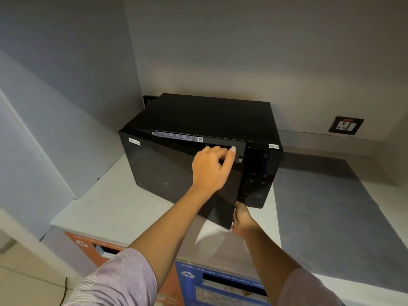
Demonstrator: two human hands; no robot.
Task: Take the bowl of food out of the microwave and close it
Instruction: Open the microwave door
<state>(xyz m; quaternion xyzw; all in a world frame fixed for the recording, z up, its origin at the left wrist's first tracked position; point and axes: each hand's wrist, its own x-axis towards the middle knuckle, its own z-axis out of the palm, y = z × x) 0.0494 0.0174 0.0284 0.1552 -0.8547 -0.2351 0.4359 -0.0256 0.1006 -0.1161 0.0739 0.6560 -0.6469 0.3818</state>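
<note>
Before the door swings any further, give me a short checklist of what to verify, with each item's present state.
1. Left hand has the top edge of the microwave door: ok, fingers curl over it.
2. Right hand is on the door's lower corner: ok, though its grip is partly hidden.
3. Door is off the microwave: ok, it stands ajar.
4. Bowl sits inside, ready to lift: cannot tell, the door hides the inside.
5. Counter has bare room for the bowl: ok, in front and to the right.

A wall socket (pixel 346 126) sits above the white counter (pixel 106 199), with orange (pixel 88 246) and blue recycling bins (pixel 220 281) below.
</note>
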